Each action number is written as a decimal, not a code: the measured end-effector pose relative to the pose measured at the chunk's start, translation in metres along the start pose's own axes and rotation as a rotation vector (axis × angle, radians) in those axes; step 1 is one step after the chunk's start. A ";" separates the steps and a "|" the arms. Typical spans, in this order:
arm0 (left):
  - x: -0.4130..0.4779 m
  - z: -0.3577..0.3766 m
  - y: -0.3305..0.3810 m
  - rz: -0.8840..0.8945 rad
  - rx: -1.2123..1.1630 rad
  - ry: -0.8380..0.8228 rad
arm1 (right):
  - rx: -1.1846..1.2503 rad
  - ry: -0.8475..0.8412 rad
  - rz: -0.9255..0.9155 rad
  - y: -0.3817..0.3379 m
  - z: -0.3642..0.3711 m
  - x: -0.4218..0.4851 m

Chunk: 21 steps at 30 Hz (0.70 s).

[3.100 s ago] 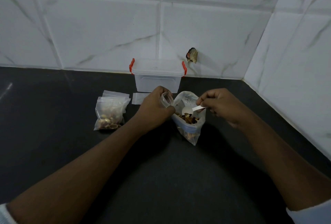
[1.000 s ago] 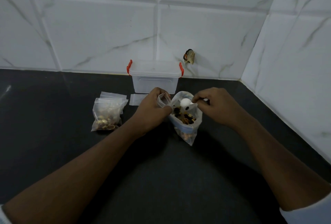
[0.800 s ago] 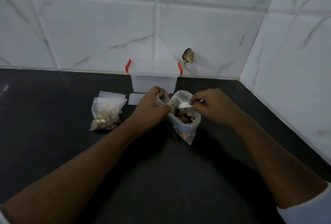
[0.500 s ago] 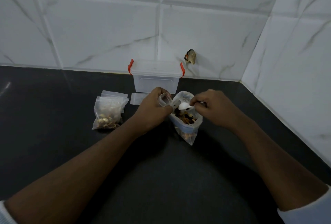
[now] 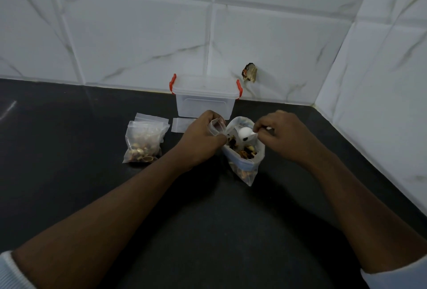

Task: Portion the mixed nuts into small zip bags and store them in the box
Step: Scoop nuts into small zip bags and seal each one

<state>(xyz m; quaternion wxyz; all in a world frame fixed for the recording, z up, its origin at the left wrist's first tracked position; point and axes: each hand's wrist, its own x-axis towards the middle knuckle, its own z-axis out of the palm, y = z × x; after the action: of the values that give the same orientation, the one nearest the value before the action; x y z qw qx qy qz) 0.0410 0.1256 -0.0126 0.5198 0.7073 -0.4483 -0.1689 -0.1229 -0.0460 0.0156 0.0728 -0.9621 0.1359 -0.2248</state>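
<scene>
Head view, looking down on a black surface [image 5: 208,231]. Grips the mouth of a small zip bag [image 5: 216,126] with the left hand [image 5: 201,140], fingers curled tight on the plastic, knuckles against the rim of the large nut bag [image 5: 246,168]. Pinches the handle of a white spoon [image 5: 245,133] with the right hand [image 5: 284,136], fingers closed together on it, bowl inside the large bag's open mouth, just above the mixed nuts [image 5: 245,151]. Shows a filled zip bag [image 5: 144,142] lying to the left, well apart from both hands, with flat empty bags [image 5: 179,124] near it. Shows the box [image 5: 204,101] against the tiled wall, lid on, red latches at both ends, just behind the hands.
</scene>
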 end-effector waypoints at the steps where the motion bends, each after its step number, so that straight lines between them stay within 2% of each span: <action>1: 0.000 0.000 0.000 0.004 0.001 -0.003 | 0.024 0.013 -0.010 -0.002 0.003 0.000; 6: 0.000 0.000 -0.001 0.013 0.003 -0.003 | -0.006 -0.121 -0.019 -0.006 0.008 0.000; 12: -0.001 0.000 -0.001 0.012 -0.007 -0.003 | 0.058 -0.018 0.048 0.001 0.004 0.000; 16: -0.001 0.000 0.000 0.012 -0.010 -0.003 | -0.005 -0.140 0.014 0.000 0.021 0.004; 21: -0.001 0.000 0.001 0.009 -0.004 -0.002 | 0.048 -0.146 0.073 0.005 -0.004 0.001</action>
<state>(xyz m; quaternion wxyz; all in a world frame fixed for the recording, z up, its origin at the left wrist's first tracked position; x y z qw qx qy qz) 0.0404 0.1265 -0.0122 0.5215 0.7043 -0.4515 -0.1680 -0.1254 -0.0514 0.0184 0.1135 -0.9684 0.1597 -0.1545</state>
